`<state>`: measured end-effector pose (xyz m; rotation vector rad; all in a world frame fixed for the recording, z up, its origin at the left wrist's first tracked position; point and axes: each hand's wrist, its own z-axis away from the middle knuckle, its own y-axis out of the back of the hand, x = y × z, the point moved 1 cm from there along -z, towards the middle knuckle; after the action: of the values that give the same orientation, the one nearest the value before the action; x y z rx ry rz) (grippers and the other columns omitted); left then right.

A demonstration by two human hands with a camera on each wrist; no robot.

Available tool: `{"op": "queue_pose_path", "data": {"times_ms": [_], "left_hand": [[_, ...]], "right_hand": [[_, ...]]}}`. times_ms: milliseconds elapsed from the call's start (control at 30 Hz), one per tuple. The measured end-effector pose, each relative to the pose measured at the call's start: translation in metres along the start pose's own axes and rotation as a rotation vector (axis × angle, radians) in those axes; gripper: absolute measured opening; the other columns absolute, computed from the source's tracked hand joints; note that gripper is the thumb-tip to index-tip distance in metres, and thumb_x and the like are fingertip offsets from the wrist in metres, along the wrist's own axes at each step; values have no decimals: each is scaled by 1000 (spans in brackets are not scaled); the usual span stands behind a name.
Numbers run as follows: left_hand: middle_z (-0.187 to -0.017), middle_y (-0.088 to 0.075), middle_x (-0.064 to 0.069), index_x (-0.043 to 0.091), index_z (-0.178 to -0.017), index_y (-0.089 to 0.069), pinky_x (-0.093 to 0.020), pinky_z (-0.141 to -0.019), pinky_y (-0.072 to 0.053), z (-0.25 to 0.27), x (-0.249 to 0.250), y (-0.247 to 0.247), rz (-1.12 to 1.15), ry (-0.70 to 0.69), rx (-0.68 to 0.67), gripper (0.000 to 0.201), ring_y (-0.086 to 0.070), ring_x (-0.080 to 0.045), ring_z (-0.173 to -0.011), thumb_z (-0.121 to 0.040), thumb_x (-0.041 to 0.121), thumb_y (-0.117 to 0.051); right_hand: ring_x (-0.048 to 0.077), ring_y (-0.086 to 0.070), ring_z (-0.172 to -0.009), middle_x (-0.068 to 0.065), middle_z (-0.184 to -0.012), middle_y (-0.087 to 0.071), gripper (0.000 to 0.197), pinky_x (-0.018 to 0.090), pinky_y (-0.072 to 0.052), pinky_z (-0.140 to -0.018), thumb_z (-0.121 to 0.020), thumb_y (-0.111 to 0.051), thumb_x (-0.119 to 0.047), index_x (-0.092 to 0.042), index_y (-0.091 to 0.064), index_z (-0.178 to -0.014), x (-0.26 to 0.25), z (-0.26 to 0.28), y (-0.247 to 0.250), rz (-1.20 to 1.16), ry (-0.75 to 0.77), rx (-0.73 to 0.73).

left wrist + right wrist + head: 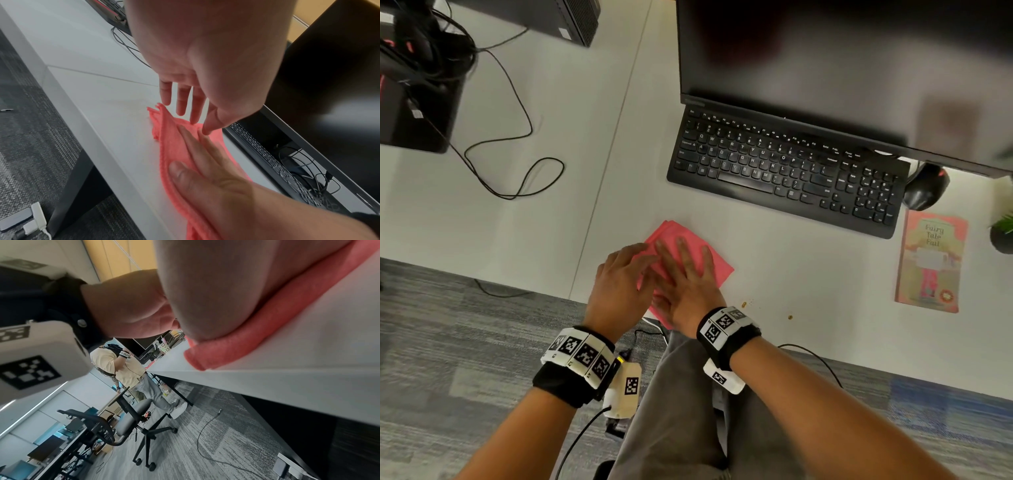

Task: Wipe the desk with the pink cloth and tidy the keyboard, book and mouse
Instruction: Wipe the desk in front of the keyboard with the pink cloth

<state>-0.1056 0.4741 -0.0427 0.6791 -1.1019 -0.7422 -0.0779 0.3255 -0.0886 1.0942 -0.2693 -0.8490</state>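
Note:
A folded pink cloth lies on the white desk at its near edge, one corner hanging slightly over. My right hand lies flat on it with straight fingers, palm pressing down. My left hand reaches in from the left, its straight fingertips touching the cloth beside the right hand. The black keyboard sits under the monitor. To its right are the black mouse and a pink-covered book. The cloth's rolled edge shows in the right wrist view.
A large black monitor overhangs the keyboard. A small potted plant stands at the far right. Small crumbs lie right of the cloth. Loose black cables and dark equipment occupy the adjoining desk on the left.

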Motion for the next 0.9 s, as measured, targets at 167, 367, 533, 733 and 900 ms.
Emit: {"op": "queue_pose_path", "data": {"times_ms": [167, 367, 533, 733, 900], "left_hand": [[-127, -61, -2, 17, -112, -70, -44, -92, -47, -4, 13, -8, 6, -45, -89, 39, -58, -26, -109, -87, 31, -43], [-121, -62, -3, 14, -107, -71, -45, -87, -49, -8, 29, -16, -10, -98, -124, 46, -59, -27, -100, -83, 35, -38], [-113, -64, -2, 15, -107, -72, -47, -85, -51, -8, 36, -23, 36, -125, -123, 42, -59, -27, -97, -83, 29, -40], [-114, -64, -3, 16, -109, -71, -46, -89, -50, -7, 41, -32, 28, -114, -134, 32, -59, -26, -102, -87, 26, -51], [-117, -62, -3, 16, -109, -71, -42, -92, -48, -4, 49, -32, 36, -137, -151, 33, -58, -25, -107, -86, 22, -49]], "right_hand": [[34, 25, -147, 0, -163, 22, 66, 66, 9, -114, -98, -15, -63, -38, 9, -155, 20, 17, -4, -36, 21, 28], [34, 21, -149, -1, -164, 17, 66, 66, 7, -114, -97, -17, -66, -41, 4, -155, 39, 34, -8, -43, 5, 32], [34, 21, -149, -1, -164, 17, 67, 66, 9, -115, -96, -18, -68, -44, 6, -154, 58, 54, -11, -76, -57, 50], [30, 26, -148, -4, -163, 21, 65, 65, 9, -115, -97, -15, -67, -45, 7, -153, 81, 78, -20, -86, -152, 54], [30, 24, -149, -2, -164, 18, 64, 64, 9, -115, -98, -15, -67, -44, 8, -153, 98, 96, -28, -96, -209, 77]]}}
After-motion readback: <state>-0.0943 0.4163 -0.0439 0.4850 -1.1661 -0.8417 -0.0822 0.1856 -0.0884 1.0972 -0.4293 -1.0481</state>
